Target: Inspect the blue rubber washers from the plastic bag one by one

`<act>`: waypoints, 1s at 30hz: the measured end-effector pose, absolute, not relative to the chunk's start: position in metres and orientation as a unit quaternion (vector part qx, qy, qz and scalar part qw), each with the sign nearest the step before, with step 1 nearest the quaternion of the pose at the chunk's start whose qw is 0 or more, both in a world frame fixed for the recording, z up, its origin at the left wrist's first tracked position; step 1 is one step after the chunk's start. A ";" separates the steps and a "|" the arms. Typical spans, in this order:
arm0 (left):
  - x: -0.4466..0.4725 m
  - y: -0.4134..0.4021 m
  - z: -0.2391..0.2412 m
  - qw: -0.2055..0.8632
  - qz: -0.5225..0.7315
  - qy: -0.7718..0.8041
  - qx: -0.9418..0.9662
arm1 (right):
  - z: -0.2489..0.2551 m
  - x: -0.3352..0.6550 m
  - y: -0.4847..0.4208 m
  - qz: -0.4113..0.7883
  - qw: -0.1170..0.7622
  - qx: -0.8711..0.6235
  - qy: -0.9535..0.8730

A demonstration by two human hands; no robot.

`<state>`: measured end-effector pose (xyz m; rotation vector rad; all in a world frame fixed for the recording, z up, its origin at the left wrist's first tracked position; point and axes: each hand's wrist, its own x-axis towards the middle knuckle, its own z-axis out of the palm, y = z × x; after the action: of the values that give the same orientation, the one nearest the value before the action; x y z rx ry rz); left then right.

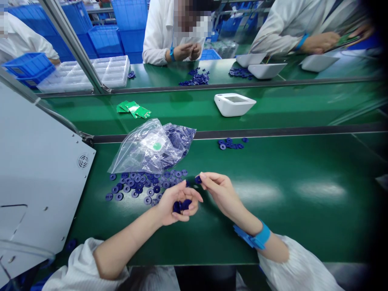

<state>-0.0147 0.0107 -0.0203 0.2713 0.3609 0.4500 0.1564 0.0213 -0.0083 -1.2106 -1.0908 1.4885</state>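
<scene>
My left hand is cupped palm up, its fingers curled around several dark blue discs. Just to its right, my right hand pinches a single blue disc between thumb and fingertips, a little above the green tabletop. Many loose blue washers, round with a hole in the middle, lie spread behind and left of my left hand. Behind them rests a clear plastic bag with more of the blue pieces inside. A smaller group of blue washers lies farther back, beyond my right hand.
On the green strip behind a dark rail stand a white plastic housing and several green circuit boards. A grey metal cabinet borders the left side. Across the line, co-workers in white sit by blue crates and clear trays.
</scene>
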 end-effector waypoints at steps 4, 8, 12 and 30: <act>-0.014 0.012 -0.020 0.956 0.193 0.176 0.134 | -0.015 0.152 0.022 0.610 0.413 -0.487 -0.469; -0.014 0.013 -0.021 0.957 0.199 0.174 0.116 | -0.017 0.150 0.020 0.613 0.378 -0.462 -0.517; -0.013 0.012 -0.022 0.945 0.246 0.190 0.105 | -0.013 0.155 0.019 0.497 0.423 -0.464 -0.599; -0.008 0.011 -0.020 0.926 0.316 0.206 0.017 | -0.005 0.157 0.015 0.303 0.281 -0.364 -0.834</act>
<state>-0.0079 0.0114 -0.0197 0.0347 0.4221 0.6477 0.1566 0.0155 -0.0053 -0.9753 -2.2360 0.8128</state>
